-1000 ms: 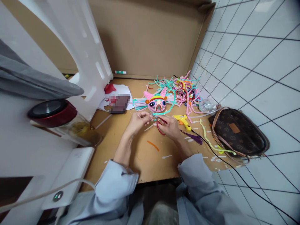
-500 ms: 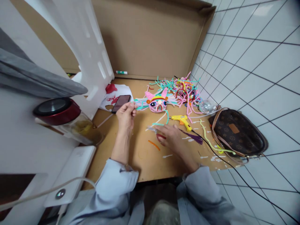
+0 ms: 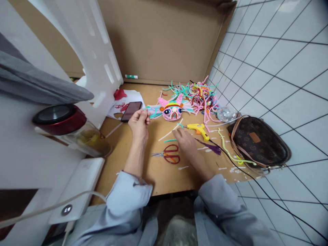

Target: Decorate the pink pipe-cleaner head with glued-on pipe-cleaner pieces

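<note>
My left hand (image 3: 139, 122) is raised over the table with thumb and forefinger pinched on what looks like a small bit of teal pipe cleaner. Lower and to the right, my right hand (image 3: 185, 140) has its fingers closed around a teal pipe cleaner (image 3: 180, 125), partly hidden by the hand. Scissors with red handles (image 3: 171, 154) lie on the table between my forearms, on an orange strip. A short teal piece (image 3: 170, 140) and a white pipe cleaner (image 3: 170, 130) lie beside my right fingers. Behind them sits a pink-horned pipe cleaner figure (image 3: 172, 113) with large eyes.
A yellow glue gun (image 3: 198, 130) lies right of my right hand, its black cord running right. Farther back is a heap of pipe cleaners (image 3: 200, 97). A brown bag (image 3: 261, 141) stands at right. A phone (image 3: 131, 111) and a glass jar (image 3: 88, 136) are at left.
My right hand has let go of the scissors, which now lie on the table, and has moved up to the teal pipe cleaner. My left hand has stayed nearly still.
</note>
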`<action>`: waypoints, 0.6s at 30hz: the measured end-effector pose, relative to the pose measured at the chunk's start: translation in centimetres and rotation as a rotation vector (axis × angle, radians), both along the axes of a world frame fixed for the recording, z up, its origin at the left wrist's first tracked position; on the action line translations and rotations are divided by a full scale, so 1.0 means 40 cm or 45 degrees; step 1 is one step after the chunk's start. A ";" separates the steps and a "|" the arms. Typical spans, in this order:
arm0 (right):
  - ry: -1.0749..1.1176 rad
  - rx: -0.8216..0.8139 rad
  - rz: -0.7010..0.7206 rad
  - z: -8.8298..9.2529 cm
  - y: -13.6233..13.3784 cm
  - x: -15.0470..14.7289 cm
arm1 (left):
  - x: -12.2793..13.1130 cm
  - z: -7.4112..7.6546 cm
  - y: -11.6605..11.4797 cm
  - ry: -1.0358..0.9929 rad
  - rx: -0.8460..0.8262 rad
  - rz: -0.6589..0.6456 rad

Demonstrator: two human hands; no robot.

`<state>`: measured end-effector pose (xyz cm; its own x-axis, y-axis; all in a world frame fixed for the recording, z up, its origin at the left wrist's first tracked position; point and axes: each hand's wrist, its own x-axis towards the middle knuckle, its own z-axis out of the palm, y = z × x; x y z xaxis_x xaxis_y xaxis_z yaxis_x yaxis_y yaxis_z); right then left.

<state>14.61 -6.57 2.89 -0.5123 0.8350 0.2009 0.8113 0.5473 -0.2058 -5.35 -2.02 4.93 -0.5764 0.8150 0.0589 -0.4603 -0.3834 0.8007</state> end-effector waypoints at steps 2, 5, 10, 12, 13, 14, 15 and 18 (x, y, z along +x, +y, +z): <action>-0.192 -0.001 -0.089 0.019 0.027 -0.017 | 0.005 -0.002 0.000 0.013 0.012 -0.018; -0.353 -0.102 -0.058 0.032 0.069 -0.061 | 0.014 -0.004 -0.002 0.066 0.016 -0.026; -0.223 -0.105 0.215 -0.016 0.092 -0.159 | 0.034 -0.002 -0.008 0.144 0.051 -0.026; -0.097 -0.104 0.347 -0.045 0.086 -0.189 | 0.042 -0.001 -0.011 0.169 0.057 -0.040; -0.034 -0.109 0.391 -0.055 0.083 -0.199 | 0.045 0.000 -0.013 0.170 0.056 -0.053; 0.017 -0.122 0.428 -0.062 0.082 -0.203 | 0.047 0.000 -0.014 0.160 0.053 -0.074; 0.055 -0.136 0.452 -0.063 0.082 -0.203 | 0.047 0.000 -0.015 0.141 0.046 -0.104; 0.082 -0.149 0.415 -0.038 0.095 -0.175 | 0.042 -0.002 -0.015 0.048 0.019 -0.219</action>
<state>7.60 -2.78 1.36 -0.7452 0.6488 0.1538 0.5812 0.7451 -0.3273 -3.66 -2.62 4.84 -0.4255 0.9004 0.0905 -0.4900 -0.3133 0.8135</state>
